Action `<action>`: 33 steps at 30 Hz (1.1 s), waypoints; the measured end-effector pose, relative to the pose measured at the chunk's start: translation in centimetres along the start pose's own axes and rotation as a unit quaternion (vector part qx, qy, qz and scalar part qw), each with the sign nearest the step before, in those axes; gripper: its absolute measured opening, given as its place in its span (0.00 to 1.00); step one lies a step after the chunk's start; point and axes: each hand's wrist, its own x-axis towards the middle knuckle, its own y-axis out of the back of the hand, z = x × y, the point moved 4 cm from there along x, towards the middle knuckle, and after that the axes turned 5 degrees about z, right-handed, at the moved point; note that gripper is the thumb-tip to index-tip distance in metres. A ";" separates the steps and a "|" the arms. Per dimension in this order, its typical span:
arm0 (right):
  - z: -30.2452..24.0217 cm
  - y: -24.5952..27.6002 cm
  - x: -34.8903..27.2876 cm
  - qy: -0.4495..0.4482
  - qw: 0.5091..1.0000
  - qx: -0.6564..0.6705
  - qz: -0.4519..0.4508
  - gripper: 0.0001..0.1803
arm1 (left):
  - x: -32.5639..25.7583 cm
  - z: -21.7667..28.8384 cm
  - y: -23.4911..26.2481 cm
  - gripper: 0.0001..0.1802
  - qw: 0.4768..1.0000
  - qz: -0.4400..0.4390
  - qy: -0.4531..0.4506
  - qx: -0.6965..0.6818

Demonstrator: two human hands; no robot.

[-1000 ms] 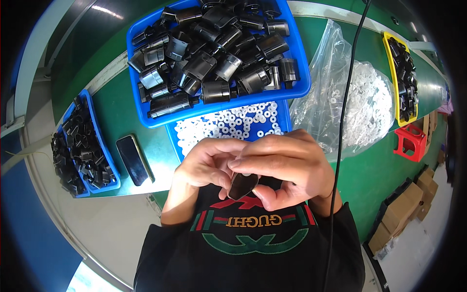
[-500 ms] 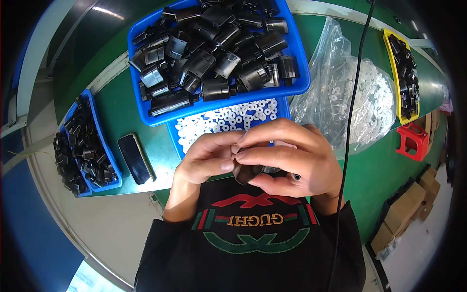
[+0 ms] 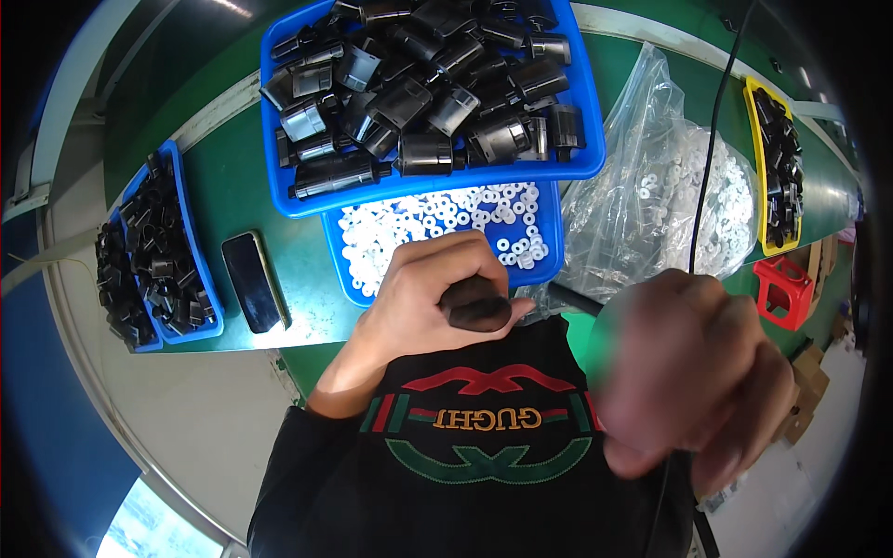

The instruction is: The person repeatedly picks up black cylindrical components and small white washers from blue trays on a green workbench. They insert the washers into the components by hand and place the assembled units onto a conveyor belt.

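My left hand (image 3: 423, 284) is wrapped round a black cylindrical part (image 3: 477, 305), whose dark rounded end shows between thumb and fingers. My right hand (image 3: 693, 372), smeared by motion, is raised at the right with its fingers curled. A dark rod-shaped tool (image 3: 575, 299) sticks out of it toward the left hand; its kind is unclear. Just beyond the left hand, a blue tray (image 3: 555, 246) holds many small white ring washers (image 3: 446, 209). Overlapping its far side is a blue bin (image 3: 600, 139) heaped with black cylindrical parts (image 3: 400, 102).
A clear plastic bag (image 3: 688, 191) of white washers lies at the right. Blue bins (image 3: 195, 260) of black parts and a phone (image 3: 253, 284) are at the left. Far right are a yellow bin (image 3: 758, 158) and a red stool (image 3: 783, 293). A black cable (image 3: 712, 149) hangs down.
Both hands were together at the part. The right hand has moved away to the right and now has the dark rod-shaped tool; the left has closed round the part. The view shifted slightly.
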 end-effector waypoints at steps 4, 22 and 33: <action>0.9 -0.4 1.0 0.014 0.987 0.136 -0.080 0.06 | -0.2 0.6 -0.1 0.13 0.998 0.044 0.011 0.048; 2.6 -1.9 -1.0 0.014 0.998 -0.007 -0.054 0.13 | 0.0 1.4 -0.6 0.15 0.996 0.047 -0.075 0.029; 2.8 -2.5 -1.0 0.021 0.999 -0.015 -0.040 0.13 | -0.2 1.4 -0.5 0.11 0.993 0.075 -0.091 0.017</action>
